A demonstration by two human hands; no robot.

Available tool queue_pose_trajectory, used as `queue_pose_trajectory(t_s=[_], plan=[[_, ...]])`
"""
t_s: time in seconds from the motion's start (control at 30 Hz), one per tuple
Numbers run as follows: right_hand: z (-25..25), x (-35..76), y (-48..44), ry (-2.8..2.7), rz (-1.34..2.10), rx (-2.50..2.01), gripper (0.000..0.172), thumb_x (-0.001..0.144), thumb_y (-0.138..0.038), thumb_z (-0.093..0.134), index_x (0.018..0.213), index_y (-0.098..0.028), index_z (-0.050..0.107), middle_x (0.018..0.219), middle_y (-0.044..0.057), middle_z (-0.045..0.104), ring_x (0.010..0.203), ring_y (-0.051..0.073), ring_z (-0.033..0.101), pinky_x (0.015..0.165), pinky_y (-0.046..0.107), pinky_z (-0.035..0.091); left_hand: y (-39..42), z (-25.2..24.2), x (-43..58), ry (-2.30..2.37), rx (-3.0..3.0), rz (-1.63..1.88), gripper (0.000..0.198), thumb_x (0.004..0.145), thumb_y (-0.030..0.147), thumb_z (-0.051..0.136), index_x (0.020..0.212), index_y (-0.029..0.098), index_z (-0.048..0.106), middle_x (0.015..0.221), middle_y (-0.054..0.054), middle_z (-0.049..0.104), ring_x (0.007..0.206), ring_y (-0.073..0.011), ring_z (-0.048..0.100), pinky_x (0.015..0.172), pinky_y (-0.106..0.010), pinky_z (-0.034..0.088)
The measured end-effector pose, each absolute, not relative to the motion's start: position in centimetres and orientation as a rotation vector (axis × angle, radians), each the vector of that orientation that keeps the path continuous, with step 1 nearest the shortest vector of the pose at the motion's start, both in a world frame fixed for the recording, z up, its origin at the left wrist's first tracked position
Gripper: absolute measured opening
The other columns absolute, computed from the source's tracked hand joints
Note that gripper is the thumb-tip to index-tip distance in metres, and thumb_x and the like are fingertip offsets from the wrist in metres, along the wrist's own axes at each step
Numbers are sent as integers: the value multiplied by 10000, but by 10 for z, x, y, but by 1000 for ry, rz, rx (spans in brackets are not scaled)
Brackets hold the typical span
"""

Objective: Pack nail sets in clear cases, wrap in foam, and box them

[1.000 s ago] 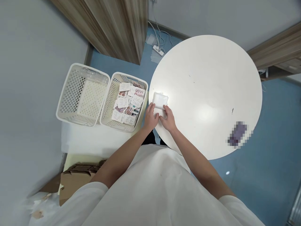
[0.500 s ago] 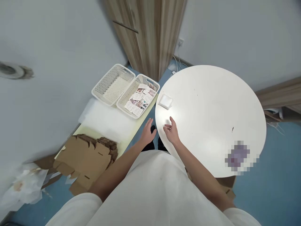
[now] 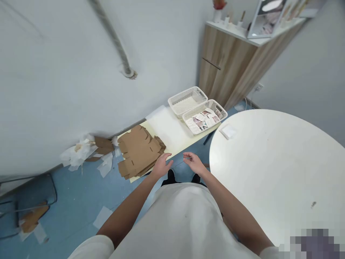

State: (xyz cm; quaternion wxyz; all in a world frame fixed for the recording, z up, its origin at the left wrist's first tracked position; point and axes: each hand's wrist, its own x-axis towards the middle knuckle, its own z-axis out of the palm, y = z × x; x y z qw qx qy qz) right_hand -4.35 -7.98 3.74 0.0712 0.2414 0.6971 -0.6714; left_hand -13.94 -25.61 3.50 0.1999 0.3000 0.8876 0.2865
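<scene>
My left hand [image 3: 161,166] is open and holds nothing, close to the right edge of the flattened cardboard boxes [image 3: 138,149]. My right hand [image 3: 194,164] is also open with nothing in it, over the gap between the narrow side table [image 3: 199,138] and the round white table [image 3: 258,158]. On the side table, a white sheet stack [image 3: 172,129] lies between the cardboard and two white baskets. The nearer basket [image 3: 198,134] holds several printed cards [image 3: 202,120]; the farther basket [image 3: 185,102] has a clear item at one end.
A small white packet [image 3: 228,131] lies near the round table's left edge. Behind the baskets stands a wooden cabinet [image 3: 229,57]. Crumpled white wrapping [image 3: 79,151], loose paper and a black-framed chair [image 3: 29,194] are on the left side.
The view has swung left, bringing the side table and cardboard nearer the middle. Both hands have moved away from the round table's edge toward the side table, still open.
</scene>
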Motion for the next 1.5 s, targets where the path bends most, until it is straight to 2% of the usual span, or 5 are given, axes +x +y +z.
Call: queue_pose_trajectory(t_s=[0.37,0.53,1.0,1.27,1.5], plan=[[4,-168,-195,2683,-990,296,570,685,-323,598,1212,-150,464,1408,124,248,1296,277,207,995,380,284,-416,4,-189,2639,365,279,615,712,496,504,1239,191,413,1255,-122,455,1149,-295,417,880,-409,368],[-5,-188,-217,2667,-754,524,554,669,-309,605,1194,-192,470,1385,115,253,1241,298,276,953,409,311,-435,-9,-193,2560,381,302,725,686,502,520,1306,191,311,1291,-133,399,1177,-290,375,891,-395,352],[1,-186,-234,2765,-1124,494,427,675,-295,597,1081,-174,539,1167,101,432,1098,233,437,948,398,364,-425,-20,-204,2509,842,695,213,801,286,458,915,183,604,973,-103,565,960,-233,515,833,-354,397],[1,-152,-269,2643,-1015,24,271,735,-343,557,957,-201,623,1009,92,610,965,243,539,888,399,386,-431,-13,-217,2606,732,615,291,873,218,274,858,186,563,833,-78,595,762,-197,572,662,-303,415],[22,-158,-248,2456,-1770,424,587,742,-504,504,1243,-209,417,1226,111,509,1093,227,507,879,385,417,-434,10,-206,2762,801,728,187,781,142,386,841,187,557,812,-65,584,771,-197,547,716,-320,390]])
